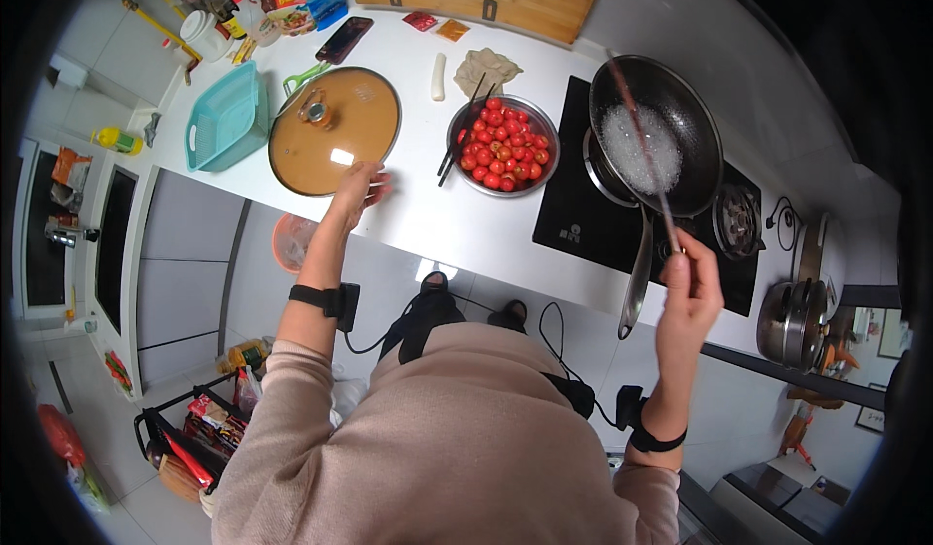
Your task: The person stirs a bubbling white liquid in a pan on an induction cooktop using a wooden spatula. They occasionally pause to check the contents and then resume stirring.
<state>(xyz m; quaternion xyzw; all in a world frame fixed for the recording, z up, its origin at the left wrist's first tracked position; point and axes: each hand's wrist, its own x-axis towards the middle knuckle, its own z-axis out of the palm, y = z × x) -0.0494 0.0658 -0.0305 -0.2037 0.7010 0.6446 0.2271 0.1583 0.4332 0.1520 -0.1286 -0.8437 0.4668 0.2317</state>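
My right hand (pixel 692 279) grips a long, thin reddish-brown stick (pixel 638 130), blurred by motion, which reaches across a dark wok (pixel 696 159). White bubbling liquid (pixel 638 148) covers part of the wok's bottom; whether the stick touches it I cannot tell. The wok sits on the black gas hob (pixel 568 210), its metal handle (pixel 634 283) pointing toward me. Holding nothing, my left hand (pixel 358 188) hovers by the front edge of a glass lid (pixel 321 144) with its fingers apart. Between my hands stands a metal bowl (pixel 466 175) of small red fruits (pixel 503 148), black chopsticks (pixel 458 140) resting across its left side.
A turquoise basket (pixel 229 119), green-handled peeler (pixel 302 79) and phone (pixel 345 40) occupy the counter's left. Behind the bowl lie a beige cloth (pixel 487 71) and a white stick-like piece (pixel 438 77). Stacked pots (pixel 794 326) stand at right. Below the counter edge is an orange bin (pixel 286 242).
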